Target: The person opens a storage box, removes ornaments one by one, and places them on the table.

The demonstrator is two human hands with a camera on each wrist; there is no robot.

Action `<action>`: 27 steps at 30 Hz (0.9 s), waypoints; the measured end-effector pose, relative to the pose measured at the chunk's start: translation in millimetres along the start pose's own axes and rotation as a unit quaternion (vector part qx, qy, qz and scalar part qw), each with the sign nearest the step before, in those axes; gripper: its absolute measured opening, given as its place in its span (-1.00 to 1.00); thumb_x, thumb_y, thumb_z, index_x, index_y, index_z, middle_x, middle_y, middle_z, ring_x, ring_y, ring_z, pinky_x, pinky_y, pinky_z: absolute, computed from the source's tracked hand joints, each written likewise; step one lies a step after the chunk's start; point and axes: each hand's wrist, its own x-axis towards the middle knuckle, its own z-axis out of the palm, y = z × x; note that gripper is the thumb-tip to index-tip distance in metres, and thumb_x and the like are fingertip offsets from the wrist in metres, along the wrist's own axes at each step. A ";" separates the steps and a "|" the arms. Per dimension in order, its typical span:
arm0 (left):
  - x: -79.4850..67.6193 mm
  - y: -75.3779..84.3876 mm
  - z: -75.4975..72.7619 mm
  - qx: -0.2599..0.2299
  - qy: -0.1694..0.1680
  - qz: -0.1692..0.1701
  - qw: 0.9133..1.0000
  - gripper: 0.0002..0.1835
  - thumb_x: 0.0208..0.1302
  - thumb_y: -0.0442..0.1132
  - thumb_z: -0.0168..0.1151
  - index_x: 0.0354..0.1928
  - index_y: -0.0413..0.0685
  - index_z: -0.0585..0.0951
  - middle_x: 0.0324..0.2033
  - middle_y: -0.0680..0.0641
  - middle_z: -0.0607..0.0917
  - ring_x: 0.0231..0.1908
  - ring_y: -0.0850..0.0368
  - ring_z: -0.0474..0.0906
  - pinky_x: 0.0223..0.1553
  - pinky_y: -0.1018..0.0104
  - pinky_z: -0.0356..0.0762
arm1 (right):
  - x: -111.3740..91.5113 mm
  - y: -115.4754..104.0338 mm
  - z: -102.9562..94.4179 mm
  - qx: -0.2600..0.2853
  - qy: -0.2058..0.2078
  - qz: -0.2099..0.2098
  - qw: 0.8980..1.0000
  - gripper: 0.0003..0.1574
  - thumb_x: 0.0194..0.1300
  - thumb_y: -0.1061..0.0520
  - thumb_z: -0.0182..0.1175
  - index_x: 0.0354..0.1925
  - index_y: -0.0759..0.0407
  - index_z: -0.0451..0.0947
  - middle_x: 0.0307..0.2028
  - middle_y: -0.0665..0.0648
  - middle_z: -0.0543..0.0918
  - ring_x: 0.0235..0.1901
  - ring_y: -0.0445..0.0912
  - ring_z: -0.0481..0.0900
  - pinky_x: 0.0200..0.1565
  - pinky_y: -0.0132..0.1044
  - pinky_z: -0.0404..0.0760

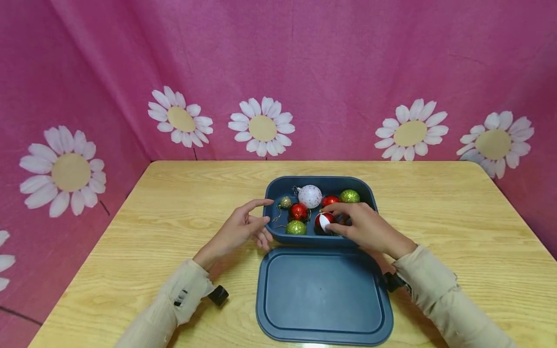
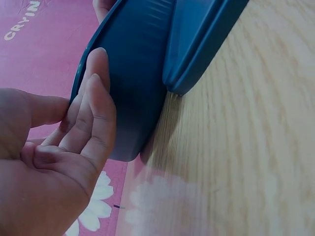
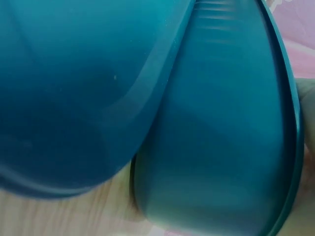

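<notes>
A dark blue box (image 1: 274,233) holds several Christmas baubles. My right hand (image 1: 364,226) reaches over its right side and pinches a red and white bauble (image 1: 323,221) between thumb and fingers, low inside the box. At the left end of the box is my left hand (image 1: 239,227), fingers fairly straight. In the left wrist view, its fingers (image 2: 101,115) lie along the outside of the box wall. Around the held bauble are a white speckled bauble (image 1: 310,196), red baubles (image 1: 298,211), green glitter baubles (image 1: 296,227) and a small gold bauble (image 1: 285,202).
A matching blue lid (image 1: 324,295) lies flat on the wooden table (image 1: 174,208), right in front of the box. In the left wrist view, the lid's edge (image 2: 197,64) is close to the box wall. Behind the table hangs a pink cloth (image 1: 330,63) with daisies.
</notes>
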 end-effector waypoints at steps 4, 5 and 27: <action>-0.3 -2.0 -1.2 -0.005 0.001 0.003 1.000 -0.46 0.55 -0.32 -0.01 0.50 -0.11 0.20 -0.39 -0.32 0.74 -0.50 -0.01 0.72 -0.29 0.08 0.73 | 1.7 -0.6 -1.0 0.000 -0.001 -0.002 1.000 -0.52 0.31 0.01 0.36 0.18 0.04 0.60 -0.11 0.08 0.71 -0.29 -0.10 0.58 -0.26 -0.30 0.63; -0.1 -2.6 -1.3 -0.006 0.001 0.005 1.000 -0.46 0.55 -0.32 -0.01 0.50 -0.11 0.20 -0.39 -0.32 0.74 -0.50 0.00 0.72 -0.29 0.08 0.73 | 1.8 -0.7 -1.5 0.001 -0.001 -0.003 1.000 -0.52 0.31 0.01 0.36 0.17 0.04 0.61 -0.11 0.08 0.70 -0.28 -0.10 0.58 -0.26 -0.30 0.63; 0.5 -6.1 -2.7 -0.010 0.000 0.010 1.000 -0.45 0.55 -0.30 0.01 0.50 -0.10 0.21 -0.39 -0.34 0.73 -0.51 -0.01 0.72 -0.29 0.09 0.73 | -25.9 4.2 -26.5 0.001 0.088 -0.016 0.996 -0.48 0.27 0.05 0.40 0.16 0.15 0.60 -0.16 0.07 0.71 -0.26 -0.11 0.63 -0.28 -0.33 0.67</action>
